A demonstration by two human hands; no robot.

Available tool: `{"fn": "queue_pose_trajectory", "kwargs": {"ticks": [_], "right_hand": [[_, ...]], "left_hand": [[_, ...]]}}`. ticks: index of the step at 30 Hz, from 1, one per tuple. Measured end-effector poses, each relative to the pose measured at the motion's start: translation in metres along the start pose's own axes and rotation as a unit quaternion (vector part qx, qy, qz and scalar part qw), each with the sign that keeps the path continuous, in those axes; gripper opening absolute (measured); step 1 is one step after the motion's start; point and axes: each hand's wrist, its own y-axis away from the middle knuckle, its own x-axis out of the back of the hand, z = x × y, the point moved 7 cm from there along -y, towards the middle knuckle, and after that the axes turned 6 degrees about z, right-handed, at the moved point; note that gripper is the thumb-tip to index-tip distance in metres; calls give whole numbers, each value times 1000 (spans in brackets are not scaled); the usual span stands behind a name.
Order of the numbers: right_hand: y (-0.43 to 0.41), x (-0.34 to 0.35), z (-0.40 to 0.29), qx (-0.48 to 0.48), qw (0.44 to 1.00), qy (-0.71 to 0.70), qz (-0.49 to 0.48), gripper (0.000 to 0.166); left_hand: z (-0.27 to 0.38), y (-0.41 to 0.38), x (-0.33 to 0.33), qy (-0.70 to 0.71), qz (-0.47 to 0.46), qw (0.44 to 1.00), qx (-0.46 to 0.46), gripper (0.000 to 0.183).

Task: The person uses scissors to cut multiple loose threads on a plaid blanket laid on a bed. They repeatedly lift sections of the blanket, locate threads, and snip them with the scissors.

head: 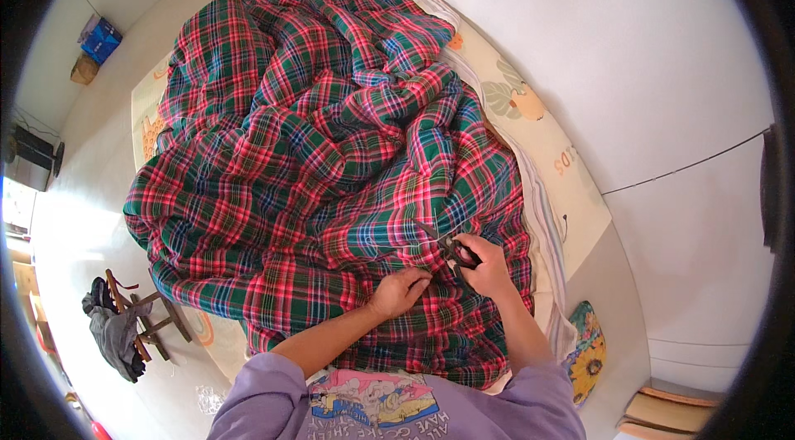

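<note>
A large plaid quilt [298, 179] in red, green and blue lies rumpled in front of me. My right hand [487, 266] holds a pair of black-handled scissors [456, 252] by the loops, with the dark blades pointing up and left over the quilt. Around the blades runs a loose white thread [410, 245] that lies on the plaid cloth. My left hand [400, 292] rests on the quilt just left of the scissors, its fingers curled; whether it pinches some cloth or thread I cannot tell.
Beneath the quilt are a striped sheet [539, 210] and a printed play mat [587, 216]. A sunflower-patterned cushion [587, 353] lies at the right. On the left stands a wooden stool [168, 316] with dark clothes [115, 334]. A blue box [101, 41] sits by the far-left wall.
</note>
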Motion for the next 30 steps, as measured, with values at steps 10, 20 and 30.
{"fn": "queue_pose_trajectory", "kwargs": {"ticks": [10, 20, 30], "right_hand": [[27, 4, -17, -83, 996, -34, -4, 39], [-21, 6, 28, -203, 976, -74, 1, 44], [-34, 17, 31, -154, 988, 2, -4, 43]], "left_hand": [[62, -29, 39, 65, 191, 978, -57, 19], [29, -56, 78, 148, 313, 937, -38, 32], [26, -96, 198, 313, 368, 870, 101, 35]]}}
